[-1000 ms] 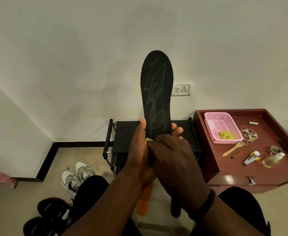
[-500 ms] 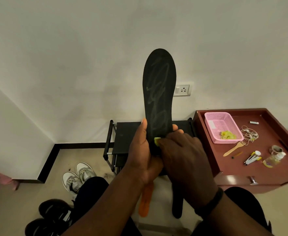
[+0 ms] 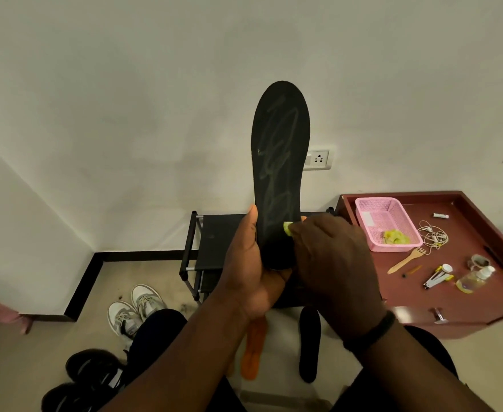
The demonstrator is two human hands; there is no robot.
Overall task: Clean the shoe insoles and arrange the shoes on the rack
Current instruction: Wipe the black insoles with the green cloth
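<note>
A: Where's the insole?
B: The black insole [image 3: 280,162] stands upright at centre, toe at twelve o'clock. The left hand [image 3: 250,263] has its grip wrapped round the heel.
A: And the right hand [image 3: 330,257]?
B: Its grip pinches a yellow-green cloth [image 3: 288,228] against the insole's three o'clock edge.
</note>
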